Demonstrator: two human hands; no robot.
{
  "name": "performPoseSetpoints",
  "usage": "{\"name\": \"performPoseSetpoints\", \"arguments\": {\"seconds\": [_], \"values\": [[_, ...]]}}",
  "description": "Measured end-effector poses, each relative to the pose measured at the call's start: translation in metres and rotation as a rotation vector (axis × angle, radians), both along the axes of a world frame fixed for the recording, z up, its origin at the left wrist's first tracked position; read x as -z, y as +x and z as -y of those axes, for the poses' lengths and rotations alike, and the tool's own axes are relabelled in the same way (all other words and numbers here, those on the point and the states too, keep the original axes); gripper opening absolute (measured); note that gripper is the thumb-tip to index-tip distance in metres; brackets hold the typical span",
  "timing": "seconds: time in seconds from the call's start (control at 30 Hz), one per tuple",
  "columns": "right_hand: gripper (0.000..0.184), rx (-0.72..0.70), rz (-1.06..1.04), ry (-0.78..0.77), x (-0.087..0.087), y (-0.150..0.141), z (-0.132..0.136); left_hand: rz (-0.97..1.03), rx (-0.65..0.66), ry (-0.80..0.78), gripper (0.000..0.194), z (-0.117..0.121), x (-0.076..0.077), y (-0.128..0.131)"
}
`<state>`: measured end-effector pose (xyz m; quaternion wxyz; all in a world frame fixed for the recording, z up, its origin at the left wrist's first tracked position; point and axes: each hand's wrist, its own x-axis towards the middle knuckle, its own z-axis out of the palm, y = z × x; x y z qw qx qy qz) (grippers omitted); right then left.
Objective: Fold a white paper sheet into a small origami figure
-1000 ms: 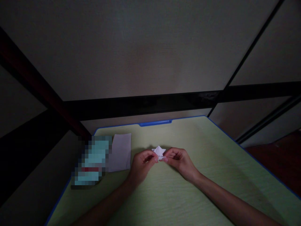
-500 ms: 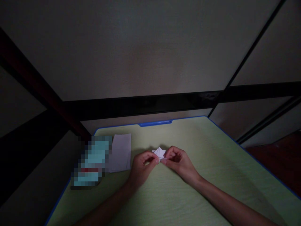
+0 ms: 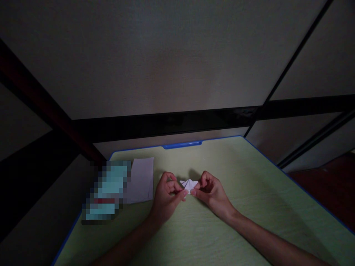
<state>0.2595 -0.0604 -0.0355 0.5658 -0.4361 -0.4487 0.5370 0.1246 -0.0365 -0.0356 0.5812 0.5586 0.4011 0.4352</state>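
A small piece of folded white paper (image 3: 189, 184), with creased points fanning upward, is held between my two hands over the middle of the table. My left hand (image 3: 166, 195) pinches its lower left side between thumb and fingers. On the other side, my right hand (image 3: 212, 190) grips the lower right part, thumb in front and the other fingers curled. Both thumb tips lie close together at the paper's bottom edge. The fingers hide part of the lower folds.
Pale sheets of paper (image 3: 140, 181) lie at the table's left, beside a blurred light-blue item (image 3: 111, 188). The yellow-green table (image 3: 235, 159) has a blue rim and a blue strip (image 3: 182, 145) at its far edge. Cabinet panels (image 3: 166, 66) rise right behind it.
Both hands and the folded paper have come slightly lower and nearer. My left fingers have shifted, the index finger lifting off. The paper's points now tilt and spread more widely.
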Motion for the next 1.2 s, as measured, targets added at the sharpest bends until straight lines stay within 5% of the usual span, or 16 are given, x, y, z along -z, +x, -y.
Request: {"name": "performPoseSetpoints", "arguments": {"seconds": [0.4,0.77,1.2], "values": [[0.008,-0.020,0.627,0.146,0.009,0.017,-0.009,-0.139,-0.228,0.117,0.008,-0.013,0.014,-0.008],[0.022,0.004,0.721,0.263,0.007,0.020,-0.008,-0.225,-0.164,0.180,0.003,-0.013,0.016,-0.011],[0.011,-0.053,0.808,0.261,0.004,0.019,-0.009,-0.481,0.023,0.359,0.010,-0.012,0.009,-0.006]]}}
